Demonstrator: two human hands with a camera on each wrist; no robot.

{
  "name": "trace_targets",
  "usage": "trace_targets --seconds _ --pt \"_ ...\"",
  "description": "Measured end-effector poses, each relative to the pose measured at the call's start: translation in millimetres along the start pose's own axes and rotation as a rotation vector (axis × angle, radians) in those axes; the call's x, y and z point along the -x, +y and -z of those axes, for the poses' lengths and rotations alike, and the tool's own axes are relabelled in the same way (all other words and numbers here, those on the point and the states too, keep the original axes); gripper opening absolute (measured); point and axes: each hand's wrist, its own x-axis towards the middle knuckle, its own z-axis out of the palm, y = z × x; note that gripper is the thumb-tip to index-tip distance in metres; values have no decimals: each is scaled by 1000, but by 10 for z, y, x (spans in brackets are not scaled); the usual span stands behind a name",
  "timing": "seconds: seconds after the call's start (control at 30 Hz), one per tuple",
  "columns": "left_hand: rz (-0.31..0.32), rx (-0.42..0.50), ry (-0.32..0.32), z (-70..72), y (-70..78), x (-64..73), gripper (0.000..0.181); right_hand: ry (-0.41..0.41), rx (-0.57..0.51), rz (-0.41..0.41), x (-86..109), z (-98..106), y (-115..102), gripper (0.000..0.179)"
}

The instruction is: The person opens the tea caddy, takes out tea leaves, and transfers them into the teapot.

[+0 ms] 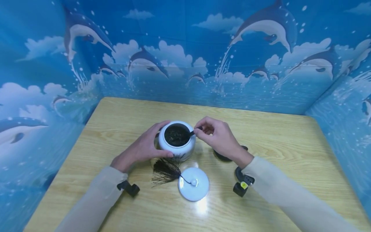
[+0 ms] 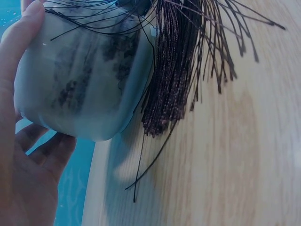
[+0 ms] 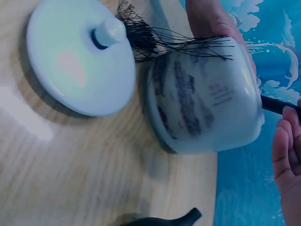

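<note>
A white ceramic jar (image 1: 182, 151) stands uncovered on the table, dark leafy bits (image 1: 176, 136) inside it. My left hand (image 1: 145, 143) grips the jar from the left, thumb at its front and fingers round the far side. At the right of the mouth, my right hand (image 1: 215, 133) pinches a slim black handle (image 1: 192, 133) that slants over the rim; its lower end is hidden in the jar. In the right wrist view, a grey painted picture (image 3: 186, 99) shows on the jar's wall. Nearer me lies the round white lid (image 1: 193, 190) with a knob.
A dark thread tassel (image 1: 166, 171) is tied to the lid's knob, and its strands reach the jar's front. Under my right forearm lies a black object (image 1: 221, 157), partly covered. Dolphin-printed cloth walls (image 1: 185, 77) enclose the wooden table (image 1: 275, 141).
</note>
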Motion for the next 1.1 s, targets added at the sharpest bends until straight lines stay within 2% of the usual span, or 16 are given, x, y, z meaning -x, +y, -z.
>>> trace_targets --seconds 0.27,0.7,1.1 --pt "-10 -8 2 -10 0 -2 125 -3 -142 -95 21 -70 77 18" --pt "-6 -9 4 -9 7 -6 126 63 -334 -237 79 -172 133 25" --pt "2 -21 5 -1 6 7 126 164 -403 -173 104 -72 176 25"
